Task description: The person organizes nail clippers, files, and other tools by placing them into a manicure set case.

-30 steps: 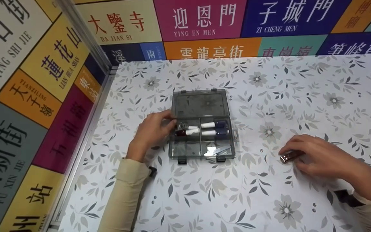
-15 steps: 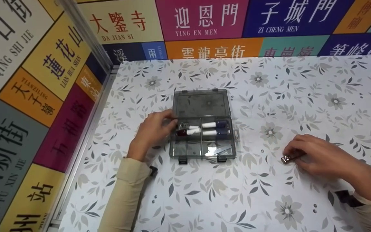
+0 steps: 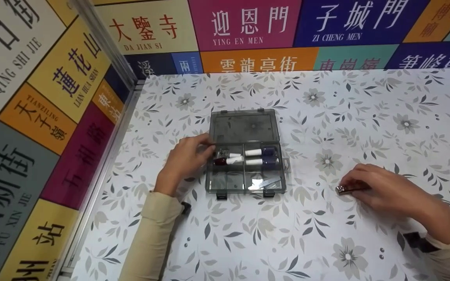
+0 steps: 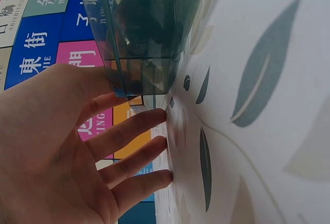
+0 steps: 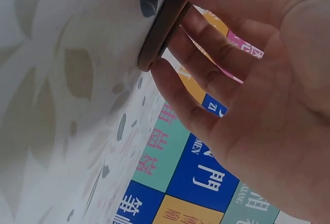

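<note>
A grey see-through plastic box (image 3: 225,181) lies on the table with its lid (image 3: 244,127) folded back. My left hand (image 3: 186,158) holds its left rim near the hinge with thumb and index finger; in the left wrist view the other fingers rest on the table. Two dark-blue nail polish bottles (image 3: 268,160) with white caps lie in the back right compartment. At the back left lie a dark-red nail polish bottle (image 3: 220,160) and a clear one, partly hidden. On the right, my right hand (image 3: 389,191) pinches a brown nail clipper (image 3: 352,190) low at the tabletop, its shiny end pointing left.
A white floral cloth (image 3: 279,246) covers the table. Panels with large lettering (image 3: 244,23) stand along the back and left side. A bright, shiny patch shows in the box's front right compartment; whether it is an object or glare I cannot tell.
The right hand has shifted the nail clipper slightly left and turned it, so its shiny end now points more directly left. The left hand and the box stay in place.
</note>
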`<state>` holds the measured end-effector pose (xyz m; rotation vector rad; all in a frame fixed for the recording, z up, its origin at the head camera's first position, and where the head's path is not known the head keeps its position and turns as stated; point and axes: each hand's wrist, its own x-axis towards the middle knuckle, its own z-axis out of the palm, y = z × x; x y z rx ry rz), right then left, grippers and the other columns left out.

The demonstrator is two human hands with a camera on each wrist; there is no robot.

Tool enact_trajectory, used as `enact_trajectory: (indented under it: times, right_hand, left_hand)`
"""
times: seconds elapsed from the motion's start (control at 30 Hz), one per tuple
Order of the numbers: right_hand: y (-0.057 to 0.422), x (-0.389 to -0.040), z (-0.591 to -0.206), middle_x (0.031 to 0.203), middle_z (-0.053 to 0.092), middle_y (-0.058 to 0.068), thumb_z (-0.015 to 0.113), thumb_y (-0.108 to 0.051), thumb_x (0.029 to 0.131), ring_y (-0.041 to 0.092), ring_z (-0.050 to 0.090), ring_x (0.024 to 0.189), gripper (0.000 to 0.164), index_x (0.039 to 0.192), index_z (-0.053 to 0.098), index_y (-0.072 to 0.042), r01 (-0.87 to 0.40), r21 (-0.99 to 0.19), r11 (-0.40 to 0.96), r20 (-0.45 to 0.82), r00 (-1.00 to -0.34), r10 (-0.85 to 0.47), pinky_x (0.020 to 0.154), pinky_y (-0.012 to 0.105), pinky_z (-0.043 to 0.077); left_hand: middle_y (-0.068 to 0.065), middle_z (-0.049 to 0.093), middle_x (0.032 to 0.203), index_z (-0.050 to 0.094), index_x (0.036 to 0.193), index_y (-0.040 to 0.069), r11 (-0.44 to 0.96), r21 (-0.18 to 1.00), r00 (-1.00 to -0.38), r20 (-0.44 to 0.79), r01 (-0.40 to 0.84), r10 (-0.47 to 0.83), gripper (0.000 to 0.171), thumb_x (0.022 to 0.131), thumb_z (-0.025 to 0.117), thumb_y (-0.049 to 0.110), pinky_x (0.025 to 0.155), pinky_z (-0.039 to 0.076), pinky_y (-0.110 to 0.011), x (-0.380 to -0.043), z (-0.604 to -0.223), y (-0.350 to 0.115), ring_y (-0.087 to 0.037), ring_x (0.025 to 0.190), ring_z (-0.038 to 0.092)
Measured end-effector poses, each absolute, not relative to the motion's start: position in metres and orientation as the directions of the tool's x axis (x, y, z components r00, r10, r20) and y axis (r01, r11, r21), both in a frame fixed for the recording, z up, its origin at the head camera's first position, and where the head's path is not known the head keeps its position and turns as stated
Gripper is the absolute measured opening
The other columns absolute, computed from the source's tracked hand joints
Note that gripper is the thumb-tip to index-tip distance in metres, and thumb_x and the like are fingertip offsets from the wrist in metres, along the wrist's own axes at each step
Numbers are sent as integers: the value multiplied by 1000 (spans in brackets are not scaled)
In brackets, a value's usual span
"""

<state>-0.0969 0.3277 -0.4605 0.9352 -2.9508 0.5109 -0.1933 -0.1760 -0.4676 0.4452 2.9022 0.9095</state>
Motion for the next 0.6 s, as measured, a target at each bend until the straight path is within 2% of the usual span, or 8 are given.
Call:
enact_trajectory:
  times: [0.13, 0.27, 0.5, 0.6]
  right_hand:
    - [321, -98, -457, 104, 68, -18, 91, -9, 83, 4, 62, 94, 38, 113, 78, -28, -539, -321, 779, 88, -836, -542, 83, 36, 57]
    - [311, -101, -455, 104, 68, -16, 91, -7, 83, 3, 61, 94, 40, 116, 78, -25, -566, -333, 754, 129, -819, -558, 82, 33, 57]
    - [293, -104, -446, 114, 70, -14, 88, -8, 87, 7, 66, 106, 40, 121, 76, -26, -578, -355, 735, 164, -812, -560, 92, 41, 59]
    - [286, -106, -443, 114, 68, -13, 86, -7, 88, 6, 64, 104, 41, 124, 76, -25, -598, -364, 714, 188, -798, -573, 91, 36, 58]
  left_hand:
    - [4, 80, 120, 74, 111, 26, 784, 568, -957, 26, 253, 289, 10, 107, 68, 32, 93, 60, -52, -193, -468, -176, -24, 115, 75]
    - [4, 80, 118, 74, 110, 26, 788, 561, -957, 32, 256, 288, 10, 107, 68, 33, 91, 61, -52, -193, -469, -176, -24, 113, 75]
    - [4, 81, 118, 74, 110, 26, 780, 567, -955, 38, 263, 294, 9, 107, 68, 33, 93, 60, -52, -193, -469, -177, -23, 114, 75]
    - [6, 80, 117, 73, 111, 27, 783, 564, -955, 38, 262, 293, 9, 107, 68, 34, 93, 60, -52, -193, -469, -176, -23, 114, 75]
